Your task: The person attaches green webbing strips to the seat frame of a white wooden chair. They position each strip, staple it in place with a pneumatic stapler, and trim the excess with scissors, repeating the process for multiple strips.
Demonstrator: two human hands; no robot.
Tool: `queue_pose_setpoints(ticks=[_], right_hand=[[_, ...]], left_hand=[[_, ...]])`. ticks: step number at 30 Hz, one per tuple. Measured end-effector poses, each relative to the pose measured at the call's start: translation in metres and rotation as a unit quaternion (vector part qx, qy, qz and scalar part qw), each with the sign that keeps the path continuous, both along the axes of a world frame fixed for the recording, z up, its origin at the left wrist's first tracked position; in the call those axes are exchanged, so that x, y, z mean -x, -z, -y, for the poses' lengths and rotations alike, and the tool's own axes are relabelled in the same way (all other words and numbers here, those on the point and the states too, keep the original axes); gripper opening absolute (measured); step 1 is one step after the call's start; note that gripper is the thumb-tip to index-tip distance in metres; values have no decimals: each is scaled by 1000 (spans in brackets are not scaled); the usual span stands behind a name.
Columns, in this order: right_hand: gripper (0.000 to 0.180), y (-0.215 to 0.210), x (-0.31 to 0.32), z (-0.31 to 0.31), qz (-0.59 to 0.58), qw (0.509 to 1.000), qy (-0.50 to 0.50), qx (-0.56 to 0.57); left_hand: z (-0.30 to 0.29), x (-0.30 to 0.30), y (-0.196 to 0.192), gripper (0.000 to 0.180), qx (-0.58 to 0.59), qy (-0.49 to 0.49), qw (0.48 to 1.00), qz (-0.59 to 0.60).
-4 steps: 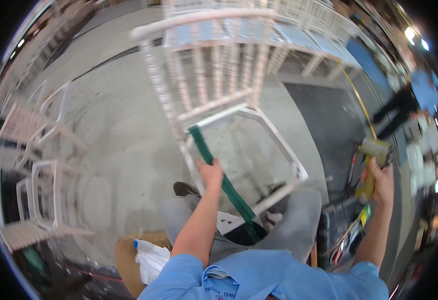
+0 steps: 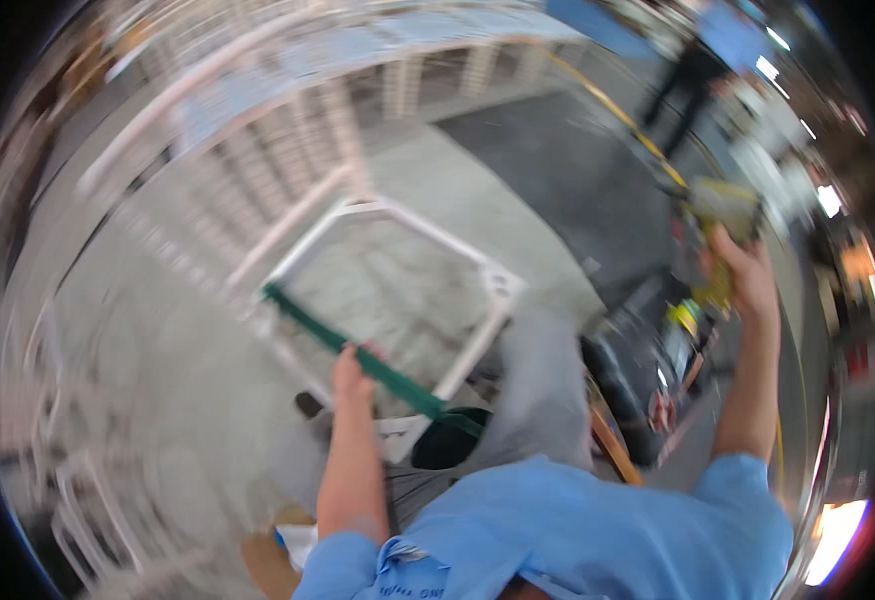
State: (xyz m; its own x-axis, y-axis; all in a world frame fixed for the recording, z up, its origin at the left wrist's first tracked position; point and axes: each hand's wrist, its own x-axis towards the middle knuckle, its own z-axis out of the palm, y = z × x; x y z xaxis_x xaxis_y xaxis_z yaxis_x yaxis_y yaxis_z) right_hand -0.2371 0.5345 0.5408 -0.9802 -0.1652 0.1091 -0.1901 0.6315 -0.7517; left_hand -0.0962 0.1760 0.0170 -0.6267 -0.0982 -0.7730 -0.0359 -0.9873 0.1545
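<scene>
In front of my legs a white chair tilts, its spindled back (image 2: 288, 150) away from me and its open seat frame (image 2: 438, 235) nearest. A green strap (image 2: 398, 385) runs across the left side of that frame toward my lap. My left hand (image 2: 352, 372) is closed on the strap near its middle. Out to the right, apart from the chair, my right hand (image 2: 750, 272) grips a yellow-green pistol-grip tool (image 2: 726, 208). Motion blur hides the tool's details, and its front end is not clear.
Beside my right leg are a black case (image 2: 618, 385) and red-handled scissors (image 2: 663, 412). White chairs stand blurred at the left (image 2: 98, 520); a row with pale blue seats (image 2: 398, 45) is behind. Another person (image 2: 698, 70) stands far right. A cardboard box (image 2: 270, 565) is lower left.
The view has swung right, so the chair and my left hand now appear farther left and the chair looks more tilted. Both hands keep their holds.
</scene>
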Motion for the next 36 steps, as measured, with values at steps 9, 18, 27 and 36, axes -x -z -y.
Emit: queue_pose_setpoints(ticks=[9,18,27,36], right_hand=[[46,217,-17,-121,321,917,120,205],[40,355,-16,-185,412,835,218,293],[41,352,-23,-210,85,927,146,-335],[30,381,-25,7,103,987,-124,21]], left_hand=[[-9,-108,-57,36,75,93,988,-94],[-55,-132,-49,34,-24,156,986,59],[-67,-141,-39,44,149,113,979,75],[-8,-112,-6,32,302,55,951,34]])
